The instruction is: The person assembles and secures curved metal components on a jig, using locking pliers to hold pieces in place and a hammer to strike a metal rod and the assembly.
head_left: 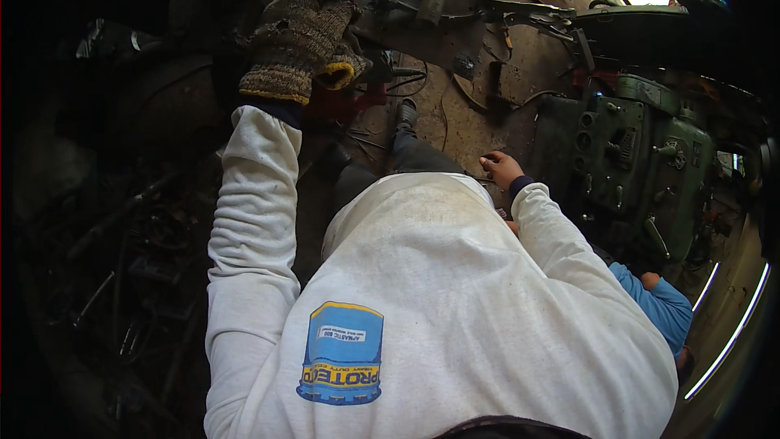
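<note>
My left hand (296,36) wears a worn grey-brown knitted glove with a yellow-edged cuff, and a bare fingertip shows at its far end. It is at the upper left, beside a dark metal machine part (439,0) with a plate and a bar on it. A second knitted glove (348,61), its yellow-rimmed opening facing me, hangs against the palm side and appears gripped there; the fingers are partly hidden. My right hand (502,169) is bare and hangs near my right hip. Its fingers are loosely bent and apart, with nothing seen in them.
A green machine (626,154) with levers and knobs stands at the right. Metal scraps (106,293) lie in the dark left side. Cables (467,97) cross the brown floor (455,126). Another person's blue sleeve (658,305) is at the lower right.
</note>
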Demonstrator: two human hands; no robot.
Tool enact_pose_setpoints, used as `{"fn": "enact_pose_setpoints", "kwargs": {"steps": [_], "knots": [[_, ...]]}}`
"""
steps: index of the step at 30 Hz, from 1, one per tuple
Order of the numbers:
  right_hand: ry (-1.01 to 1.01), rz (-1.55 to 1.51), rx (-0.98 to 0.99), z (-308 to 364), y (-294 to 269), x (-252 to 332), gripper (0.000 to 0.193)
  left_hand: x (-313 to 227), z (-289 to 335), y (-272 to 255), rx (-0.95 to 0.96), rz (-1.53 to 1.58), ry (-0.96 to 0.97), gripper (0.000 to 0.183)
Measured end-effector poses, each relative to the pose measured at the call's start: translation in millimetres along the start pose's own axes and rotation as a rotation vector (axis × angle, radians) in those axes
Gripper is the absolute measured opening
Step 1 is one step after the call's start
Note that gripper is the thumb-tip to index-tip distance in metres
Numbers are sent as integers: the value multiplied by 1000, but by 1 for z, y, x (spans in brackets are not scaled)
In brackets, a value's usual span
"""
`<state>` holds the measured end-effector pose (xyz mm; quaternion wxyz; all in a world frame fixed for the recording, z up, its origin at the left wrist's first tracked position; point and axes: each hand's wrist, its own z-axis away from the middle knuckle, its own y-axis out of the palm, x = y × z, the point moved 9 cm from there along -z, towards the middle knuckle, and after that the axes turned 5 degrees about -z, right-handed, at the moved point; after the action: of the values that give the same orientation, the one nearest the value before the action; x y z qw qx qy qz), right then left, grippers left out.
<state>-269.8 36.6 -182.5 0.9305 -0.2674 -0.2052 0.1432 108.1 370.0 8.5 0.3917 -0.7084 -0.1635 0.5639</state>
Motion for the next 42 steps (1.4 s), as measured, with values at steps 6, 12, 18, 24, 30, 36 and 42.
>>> {"fn": "enact_pose_setpoints", "kwargs": {"steps": [6, 12, 18, 24, 30, 36, 42], "knots": [[12, -62, 59, -24, 2, -5, 38, -35, -22, 21, 94, -261, 63, 43], [-58, -94, 87, -74, 14, -41, 37, -8, -30, 49, 90, -408, 139, 38], [0, -140, 142, -104, -20, -36, 37, -10, -29, 42, 128, -434, 60, 31], [-54, -180, 154, -163, -62, -30, 36, -10, -28, 44, 157, -342, -3, 26], [-113, -222, 154, -203, -88, 7, 31, -3, -26, 41, 159, -385, -110, 30], [-619, -653, -494, -169, -209, 120, 28, -3, -28, 39, 98, -465, -82, 35], [-1348, -486, -495, 40, -300, 376, 24, 4, -23, 38, 132, -509, -158, 37]]}}
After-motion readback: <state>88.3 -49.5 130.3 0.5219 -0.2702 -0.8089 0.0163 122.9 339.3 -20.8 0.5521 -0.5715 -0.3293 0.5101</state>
